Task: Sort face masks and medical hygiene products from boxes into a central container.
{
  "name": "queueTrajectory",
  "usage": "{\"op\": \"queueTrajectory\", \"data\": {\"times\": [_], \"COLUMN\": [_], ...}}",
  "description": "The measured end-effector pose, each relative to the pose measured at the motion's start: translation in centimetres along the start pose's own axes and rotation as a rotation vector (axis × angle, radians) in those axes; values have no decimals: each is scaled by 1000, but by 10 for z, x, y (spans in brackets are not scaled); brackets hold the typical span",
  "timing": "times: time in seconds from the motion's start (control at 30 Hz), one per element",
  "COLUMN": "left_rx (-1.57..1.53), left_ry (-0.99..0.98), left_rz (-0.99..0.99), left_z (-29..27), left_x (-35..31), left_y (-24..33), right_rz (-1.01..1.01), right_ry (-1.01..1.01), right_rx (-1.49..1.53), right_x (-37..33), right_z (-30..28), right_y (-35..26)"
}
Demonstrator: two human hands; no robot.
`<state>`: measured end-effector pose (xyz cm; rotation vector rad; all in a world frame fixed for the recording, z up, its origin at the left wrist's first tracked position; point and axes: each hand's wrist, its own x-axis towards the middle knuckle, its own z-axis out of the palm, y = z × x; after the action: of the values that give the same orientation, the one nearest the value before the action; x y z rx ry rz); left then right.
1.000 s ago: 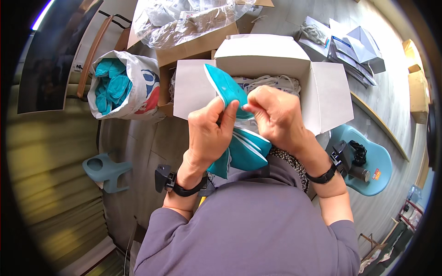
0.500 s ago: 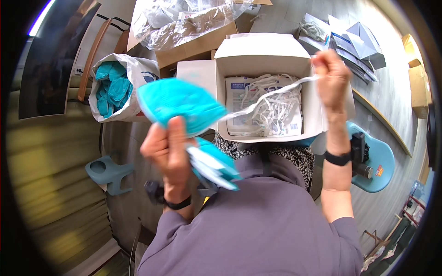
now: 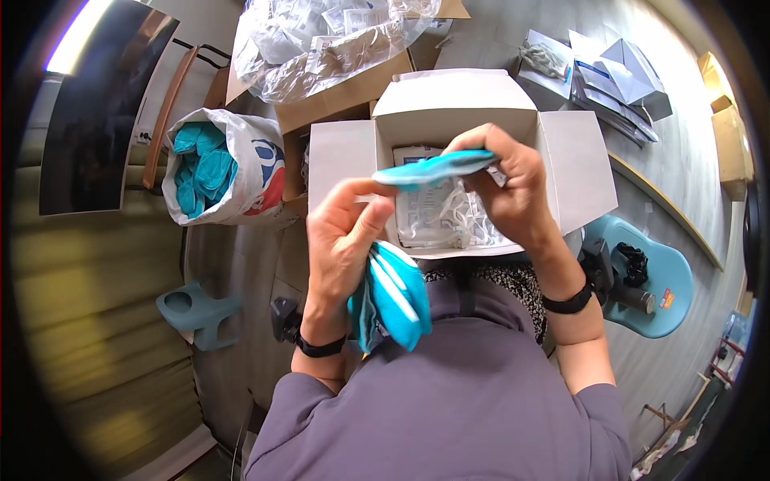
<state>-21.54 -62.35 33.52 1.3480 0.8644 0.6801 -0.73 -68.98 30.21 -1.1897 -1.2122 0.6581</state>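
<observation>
Above the open white carton (image 3: 455, 94), I hold a teal face mask (image 3: 437, 170) nearly edge-on between both hands. My right hand (image 3: 513, 188) grips its right end, fingers curled over it. At its left end are the fingertips of my left hand (image 3: 345, 232). A bunch of teal face masks (image 3: 397, 301) with white edges hangs from the lower part of that same hand. Inside the carton, loose white straps (image 3: 469, 220) lie over flat printed packets (image 3: 413, 216); my hands hide part of them.
At left stands a white bag (image 3: 249, 172) full of teal masks. Behind the carton is a cardboard box (image 3: 337, 96) with clear plastic wrap (image 3: 321, 48). A blue stool (image 3: 670, 280) at right carries small dark items; another blue stool (image 3: 212, 309) stands at left.
My right hand has come left from the carton's right side and now grips the mask. The stretched white strap is no longer visible between my hands. The single mask has turned edge-on.
</observation>
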Motion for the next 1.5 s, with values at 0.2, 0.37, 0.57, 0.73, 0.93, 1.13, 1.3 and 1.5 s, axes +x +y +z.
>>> {"op": "queueTrajectory", "data": {"times": [0.2, 0.37, 0.57, 0.73, 0.93, 1.13, 1.3, 1.5], "left_rx": [635, 608, 634, 682, 631, 318, 234, -240], "left_ry": [-116, -83, -106, -99, -101, 104, -75, 211], "left_rz": [215, 211, 322, 291, 244, 73, 52, 188], "left_z": [1, 13, 20, 0, -13, -42, -23, -1], "left_x": [5, 13, 15, 0, -18, -26, -4, 38], "left_y": [8, -7, -15, -13, 3, 23, 18, 19], "right_rz": [139, 7, -277, -390, -339, 217, 302, -108], "right_ry": [-75, 260, 23, 39, 113, -159, -133, 169], "right_rx": [35, -126, -399, -883, -948, -752, 305, 64], "right_x": [5, 5, 5, 6, 11, 5, 14, -3], "right_z": [-8, 5, 10, -10, -22, -47, 0, 19], "right_y": [6, 2, 11, 19, 35, 27, -11, -16]}}
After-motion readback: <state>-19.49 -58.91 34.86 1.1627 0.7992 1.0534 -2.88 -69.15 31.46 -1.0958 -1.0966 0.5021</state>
